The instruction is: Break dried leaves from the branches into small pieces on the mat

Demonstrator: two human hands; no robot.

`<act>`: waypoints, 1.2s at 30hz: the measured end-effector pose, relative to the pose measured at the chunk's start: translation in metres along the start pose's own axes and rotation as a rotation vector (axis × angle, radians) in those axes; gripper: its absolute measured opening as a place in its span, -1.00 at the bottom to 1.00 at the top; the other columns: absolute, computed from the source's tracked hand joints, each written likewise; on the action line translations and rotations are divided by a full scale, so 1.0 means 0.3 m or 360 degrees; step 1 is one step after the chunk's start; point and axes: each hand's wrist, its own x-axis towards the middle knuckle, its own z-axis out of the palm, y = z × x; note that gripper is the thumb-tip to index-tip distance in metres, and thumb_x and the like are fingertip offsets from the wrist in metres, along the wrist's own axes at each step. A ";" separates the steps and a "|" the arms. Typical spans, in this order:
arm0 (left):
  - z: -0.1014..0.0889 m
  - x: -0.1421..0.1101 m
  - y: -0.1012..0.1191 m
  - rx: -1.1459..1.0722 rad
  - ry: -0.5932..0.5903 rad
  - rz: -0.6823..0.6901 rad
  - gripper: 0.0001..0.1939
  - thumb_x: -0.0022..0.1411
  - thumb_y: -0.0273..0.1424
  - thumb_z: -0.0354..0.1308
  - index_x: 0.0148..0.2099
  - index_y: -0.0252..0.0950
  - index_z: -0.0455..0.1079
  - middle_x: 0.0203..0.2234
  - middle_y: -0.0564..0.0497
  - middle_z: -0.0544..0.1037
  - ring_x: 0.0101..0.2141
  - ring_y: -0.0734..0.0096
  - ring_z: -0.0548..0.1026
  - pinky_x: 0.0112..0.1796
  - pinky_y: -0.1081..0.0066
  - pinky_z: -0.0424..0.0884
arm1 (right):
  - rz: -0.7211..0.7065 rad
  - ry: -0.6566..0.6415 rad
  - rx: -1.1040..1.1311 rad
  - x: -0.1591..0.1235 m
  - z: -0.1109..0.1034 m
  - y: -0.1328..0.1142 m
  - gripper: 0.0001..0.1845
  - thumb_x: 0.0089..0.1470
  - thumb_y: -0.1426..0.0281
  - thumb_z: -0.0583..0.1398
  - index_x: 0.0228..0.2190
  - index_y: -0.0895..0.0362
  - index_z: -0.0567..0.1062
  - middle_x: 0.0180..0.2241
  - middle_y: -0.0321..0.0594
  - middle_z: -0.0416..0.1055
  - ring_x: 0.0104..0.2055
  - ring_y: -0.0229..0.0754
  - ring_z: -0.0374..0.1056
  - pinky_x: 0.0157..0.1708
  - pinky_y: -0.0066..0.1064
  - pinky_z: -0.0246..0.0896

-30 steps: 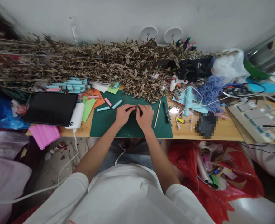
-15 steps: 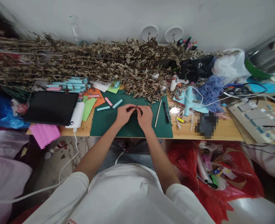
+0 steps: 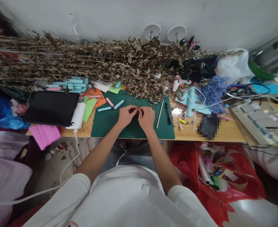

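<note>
"Since our left hand [image 3: 126, 116] and right hand [image 3: 146, 118] meet near their fingertips over the green mat [image 3: 107, 127], what do we have hold of?"

"We cannot tell. Both hands are curled, thumbs drawn close to forefingers, and anything between them is too small to make out. The dry leaves [image 3: 147, 90] lie heaped just beyond our hands."

"What could go wrong for us?"

"If we pinch a brittle scrap too hard, it might crumble. A careless sideways sweep of our left hand could set the loose tubes rolling."

"And our count?"

"Left of our hands, two blue tubes [image 3: 104, 109] and one pink tube [image 3: 110, 102]; the stacked tubes [image 3: 76, 84] farther left overlap too much to count. Right of our hands, one stick [image 3: 160, 114] and one pen [image 3: 168, 113]; beyond those, one glue gun [image 3: 178, 83]."
</note>
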 end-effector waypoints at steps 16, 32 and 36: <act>-0.009 0.003 0.015 -0.0051 0.0085 0.0040 -0.84 0.16 -0.32 0.28 -0.25 -0.28 0.59 -0.33 -0.04 0.65 -0.30 0.33 0.58 -0.17 0.31 0.51 | 0.0099 0.0109 -0.0027 -0.004 0.000 -0.003 -0.77 0.25 0.31 0.13 -0.27 0.07 0.59 -0.24 -0.18 0.56 -0.12 -0.07 0.35 -0.07 -0.21 0.07; -0.007 0.002 -0.009 -0.0162 0.0027 0.0015 -0.79 0.17 -0.32 0.27 -0.17 -0.30 0.58 -0.30 -0.07 0.65 -0.32 0.33 0.59 -0.18 0.30 0.54 | -0.0049 0.0191 0.0280 0.005 0.018 0.026 -0.78 0.25 0.34 0.12 -0.23 0.09 0.57 -0.26 -0.16 0.54 -0.18 -0.11 0.43 -0.11 -0.25 0.24; -0.005 0.001 -0.007 -0.0202 0.0009 -0.0004 -0.79 0.14 -0.32 0.28 -0.20 -0.31 0.58 -0.30 -0.07 0.65 -0.32 0.33 0.60 -0.17 0.29 0.54 | -0.0054 0.0168 0.0292 0.006 0.012 0.023 -0.81 0.24 0.38 0.13 -0.26 0.10 0.56 -0.28 -0.17 0.53 -0.20 -0.11 0.42 -0.14 -0.28 0.23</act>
